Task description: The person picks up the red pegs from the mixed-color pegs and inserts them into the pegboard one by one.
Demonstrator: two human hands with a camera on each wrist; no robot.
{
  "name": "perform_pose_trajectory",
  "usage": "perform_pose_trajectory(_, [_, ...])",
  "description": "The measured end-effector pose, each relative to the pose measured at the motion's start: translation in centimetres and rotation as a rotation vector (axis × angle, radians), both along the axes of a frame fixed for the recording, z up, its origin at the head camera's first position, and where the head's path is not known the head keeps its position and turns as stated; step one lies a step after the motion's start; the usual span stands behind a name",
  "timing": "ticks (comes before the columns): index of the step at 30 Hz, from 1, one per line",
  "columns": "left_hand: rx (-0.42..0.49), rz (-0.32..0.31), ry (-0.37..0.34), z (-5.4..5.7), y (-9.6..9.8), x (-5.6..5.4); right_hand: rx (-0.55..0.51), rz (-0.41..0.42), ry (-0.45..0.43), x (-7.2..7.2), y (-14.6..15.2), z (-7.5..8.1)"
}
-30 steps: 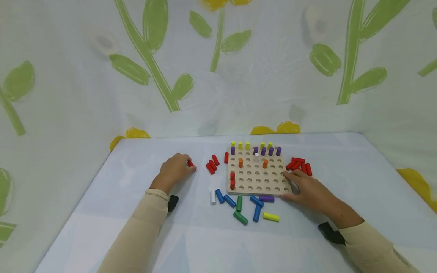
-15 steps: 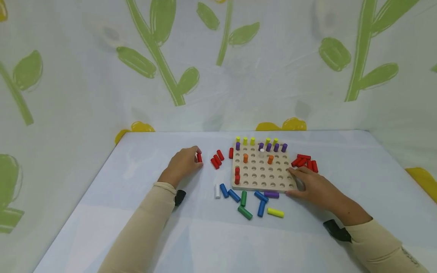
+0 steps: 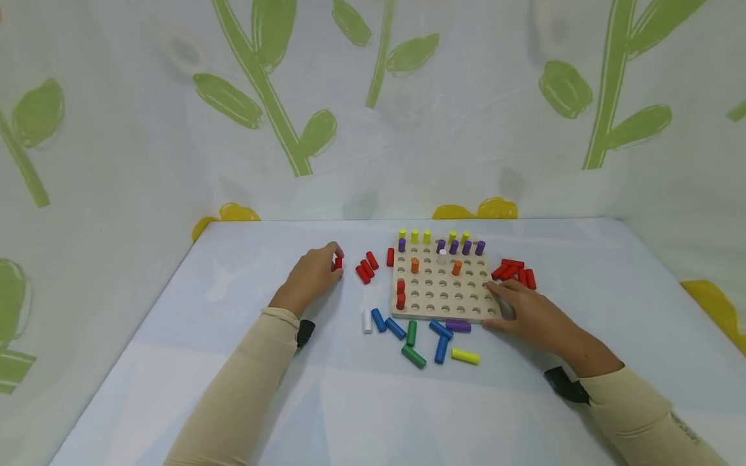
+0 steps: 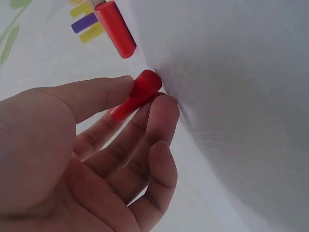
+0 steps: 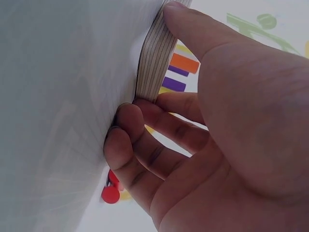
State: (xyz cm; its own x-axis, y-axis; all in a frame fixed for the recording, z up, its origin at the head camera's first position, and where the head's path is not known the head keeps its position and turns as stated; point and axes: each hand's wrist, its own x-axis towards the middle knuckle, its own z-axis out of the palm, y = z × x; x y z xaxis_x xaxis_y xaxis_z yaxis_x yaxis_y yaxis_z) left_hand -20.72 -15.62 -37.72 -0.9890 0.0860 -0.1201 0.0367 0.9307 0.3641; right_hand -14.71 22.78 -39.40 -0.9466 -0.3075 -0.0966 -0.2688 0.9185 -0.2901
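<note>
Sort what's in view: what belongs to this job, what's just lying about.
In the job:
red peg, pinched by left hand
pegboard, held by right hand
pegs standing in it

Lying about, perhaps for later:
loose red pegs
white peg
blue pegs
green pegs
purple peg
yellow peg

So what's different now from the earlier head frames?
The left hand, pinching a red peg, has edged slightly toward the board; the peg, slanted a second ago, now looks more upright in the head view. The right hand stays at the board's edge, and the standing pegs and other loose pegs are unchanged.
</note>
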Motion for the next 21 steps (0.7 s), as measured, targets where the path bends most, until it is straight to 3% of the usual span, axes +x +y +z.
perform_pose_trajectory(9, [0.067, 0.001, 0.033, 0.1, 0.5, -0.1, 0.005, -0.019, -0.010, -0.1, 0.1, -0.1])
perform_pose_trajectory(21, [0.328, -0.138, 0.182, 2.0, 3.7, 1.5, 0.002, -0.004, -0.012, -0.4, 0.1, -0.1])
